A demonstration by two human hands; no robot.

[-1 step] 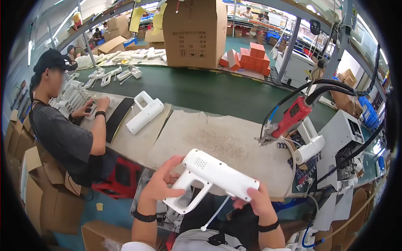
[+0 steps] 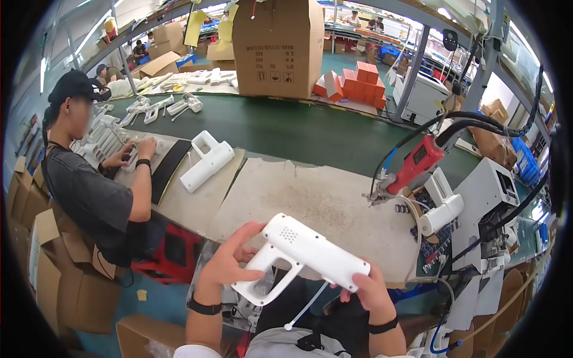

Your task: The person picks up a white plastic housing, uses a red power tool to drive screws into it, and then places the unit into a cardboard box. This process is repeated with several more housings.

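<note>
A white plastic pistol-shaped housing (image 2: 319,253) with a closed loop handle was held in the air by both hands, over the near edge of a long worktop (image 2: 304,185) covered in stained beige sheeting. Its barrel slanted down toward the person's right, a cluster of small holes showing near the rear end and dark screw holes along the sides. A thin white cord (image 2: 306,309) with a rounded tip hung from its underside.

The left hand (image 2: 222,267) held the handle side: its thumb lay against the handle, its index finger stretched up to the rear end of the barrel, and the other fingers were bent and partly hidden behind. The right hand (image 2: 371,289) pinched the front end of the barrel between thumb and fingers.

To the right, a red power screwdriver (image 2: 418,160) hung tilted on black cables above the worktop, near a second white pistol-shaped housing (image 2: 441,210). Left of the middle, a third white pistol-shaped housing (image 2: 208,164) lay beside a black strip (image 2: 170,168). At the far left, a co-worker (image 2: 89,182) in a black cap and dark grey shirt bent over the same worktop. Behind it ran a green belt (image 2: 274,125), with a large brown cardboard box (image 2: 274,53) and stacked orange-red boxes (image 2: 363,83) along its far side.
</note>
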